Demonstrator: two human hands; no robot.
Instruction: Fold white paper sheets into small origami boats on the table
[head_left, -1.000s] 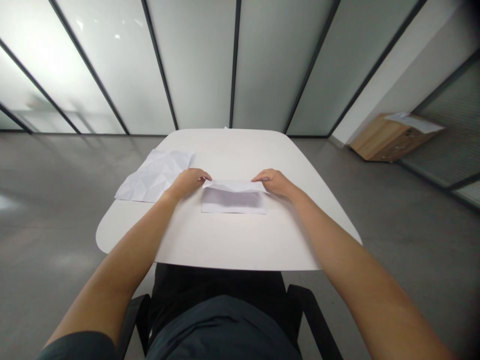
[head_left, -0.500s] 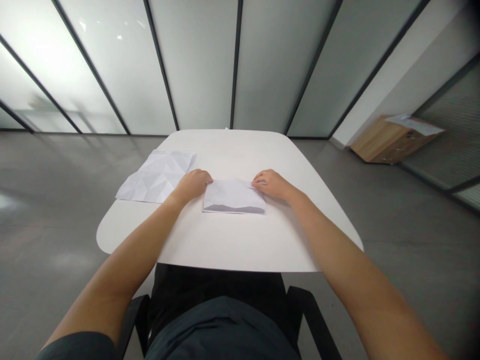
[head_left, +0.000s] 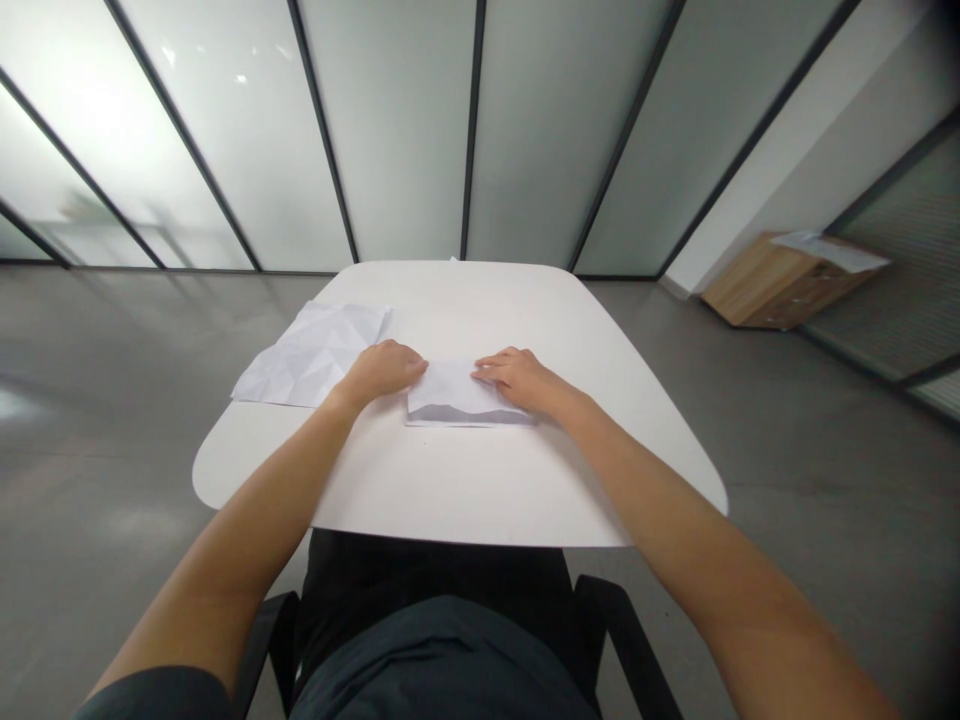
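Folded white paper [head_left: 450,395] lies crosswise on the table [head_left: 480,490] between our open hands: right hand [head_left: 517,382] flat atop its right end, left hand [head_left: 382,372] at its left edge, neither pinching; creased sheet [head_left: 311,352] further left.

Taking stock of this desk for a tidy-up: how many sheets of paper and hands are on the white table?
Folded sheet of paper: 1
Creased sheet of paper: 1
Hands: 2 (left hand, right hand)
Total: 4

Folded paper [head_left: 442,390] white, grey shadow along lower edge; creased sheet [head_left: 311,355] white, faceted pattern; tabletop [head_left: 480,490] white
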